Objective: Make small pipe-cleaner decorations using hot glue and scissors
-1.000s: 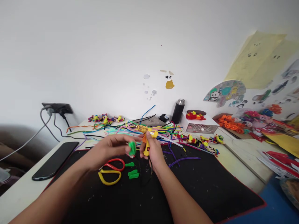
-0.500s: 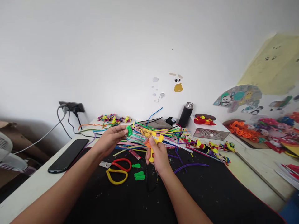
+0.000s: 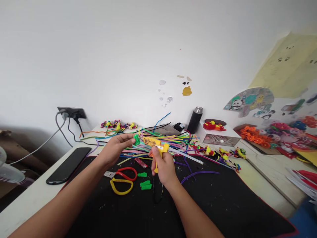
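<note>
Between the fingertips of my left hand (image 3: pixel 118 145) is a small green fuzzy piece (image 3: pixel 136 140), which looks like bent pipe cleaner. My right hand (image 3: pixel 163 165) is wrapped round a yellow glue gun (image 3: pixel 161 147), with a clear glue stick (image 3: pixel 189 156) sticking out of its back. The gun's nozzle points left at the green piece; whether they touch I cannot tell. Below my hands, more green fuzzy pieces (image 3: pixel 146 185) lie on the black mat (image 3: pixel 128 215). Beside them rest scissors (image 3: pixel 122 186) with one red and one yellow handle loop.
Many coloured pipe cleaners (image 3: pixel 170 140) are heaped behind my hands. A black phone (image 3: pixel 68 165) lies at the left. Farther back stand a black thermos (image 3: pixel 195 120) and a white box (image 3: pixel 220 137). Small colourful figures (image 3: pixel 226 157) lie to the right, and cords hang from a socket (image 3: pixel 71 113).
The glue gun has shifted slightly left, bringing its nozzle closer to the green piece. My left hand keeps its pinch. The whole view has moved a little.
</note>
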Motion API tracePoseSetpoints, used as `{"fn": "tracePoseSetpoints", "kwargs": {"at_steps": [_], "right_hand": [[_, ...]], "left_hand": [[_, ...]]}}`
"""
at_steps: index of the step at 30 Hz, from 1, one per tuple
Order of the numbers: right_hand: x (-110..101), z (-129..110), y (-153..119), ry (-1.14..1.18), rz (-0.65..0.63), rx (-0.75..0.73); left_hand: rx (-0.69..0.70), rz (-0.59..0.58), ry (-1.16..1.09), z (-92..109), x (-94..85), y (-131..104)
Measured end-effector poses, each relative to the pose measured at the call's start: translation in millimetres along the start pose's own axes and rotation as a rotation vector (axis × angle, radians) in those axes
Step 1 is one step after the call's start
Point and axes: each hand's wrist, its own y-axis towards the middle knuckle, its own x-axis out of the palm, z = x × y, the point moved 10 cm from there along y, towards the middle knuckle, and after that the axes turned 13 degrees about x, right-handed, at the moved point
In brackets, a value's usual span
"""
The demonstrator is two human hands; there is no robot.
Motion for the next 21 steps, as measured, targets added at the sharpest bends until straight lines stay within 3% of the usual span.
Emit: {"fn": "tracePoseSetpoints", "kwargs": {"at_steps": [21], "right_hand": [[-2.3, -1.6, -1.4, -0.032, 0.028, -0.015]], "left_hand": [[0.002, -0.015, 0.09, 9.6, 8.2, -2.3]]}}
